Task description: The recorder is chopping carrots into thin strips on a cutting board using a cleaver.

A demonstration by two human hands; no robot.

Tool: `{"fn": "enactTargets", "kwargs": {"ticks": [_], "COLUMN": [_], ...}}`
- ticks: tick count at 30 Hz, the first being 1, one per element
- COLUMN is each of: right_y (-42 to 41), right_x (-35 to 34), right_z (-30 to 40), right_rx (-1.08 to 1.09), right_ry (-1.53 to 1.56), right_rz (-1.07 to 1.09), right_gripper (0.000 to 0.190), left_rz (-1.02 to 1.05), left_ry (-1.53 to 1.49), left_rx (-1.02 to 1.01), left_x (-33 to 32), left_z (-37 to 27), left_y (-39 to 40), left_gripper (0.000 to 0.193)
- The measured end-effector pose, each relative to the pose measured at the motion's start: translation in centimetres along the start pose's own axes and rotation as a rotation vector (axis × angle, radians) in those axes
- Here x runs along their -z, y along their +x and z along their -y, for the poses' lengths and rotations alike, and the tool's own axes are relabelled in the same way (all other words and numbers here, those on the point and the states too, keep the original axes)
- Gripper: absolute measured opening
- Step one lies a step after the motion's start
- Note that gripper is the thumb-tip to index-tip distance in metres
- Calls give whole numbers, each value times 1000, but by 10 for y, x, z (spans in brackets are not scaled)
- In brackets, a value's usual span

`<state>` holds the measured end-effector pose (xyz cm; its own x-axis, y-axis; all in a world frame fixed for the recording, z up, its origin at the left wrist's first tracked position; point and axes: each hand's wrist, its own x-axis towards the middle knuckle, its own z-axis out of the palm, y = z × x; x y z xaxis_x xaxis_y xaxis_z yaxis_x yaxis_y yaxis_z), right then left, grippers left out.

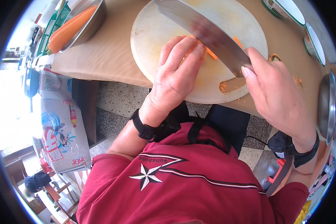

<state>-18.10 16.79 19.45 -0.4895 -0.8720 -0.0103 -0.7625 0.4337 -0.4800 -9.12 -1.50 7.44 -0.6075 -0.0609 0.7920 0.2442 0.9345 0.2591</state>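
My right hand (278, 84) grips a broad metal cleaver (212, 37) near its handle end. The blade lies slantwise over a round, pale cutting board (149, 36), its edge beside my left fingertips. With curled fingers, my left hand (176, 70) presses a piece of carrot (212, 54) against the board; most of that piece is hidden under the fingers and blade. Another orange carrot strip (237, 42) shows on the far side of the cleaver. Carrot scraps (223, 86) sit in the board's handle slot.
Whole carrots (72, 29) rest in a metal bowl (96, 26) at upper left, beside a green plastic basket (51, 32). Green-rimmed bowls (288, 12) and a metal basin (324, 109) stand at right. A printed plastic bag (64, 123) is left; another person (37, 180) is at lower left.
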Motion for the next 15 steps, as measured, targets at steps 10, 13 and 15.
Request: {"fn": "enactTargets", "kwargs": {"ticks": [10,13,15], "right_y": [19,29,34], "right_x": [-5,-1,-13], "right_z": [-9,-4,-9], "right_rx": [161,7,71], "right_ry": [-74,-1,10], "right_rz": [-52,14,-33], "right_gripper": [19,19,18], "left_rz": [-11,12,9], "left_ry": [-9,-36,-36], "left_rx": [-21,30,30], "left_x": [-1,0,0], "left_z": [1,-1,-1], "left_y": [1,0,0], "left_gripper": [37,40,38]}}
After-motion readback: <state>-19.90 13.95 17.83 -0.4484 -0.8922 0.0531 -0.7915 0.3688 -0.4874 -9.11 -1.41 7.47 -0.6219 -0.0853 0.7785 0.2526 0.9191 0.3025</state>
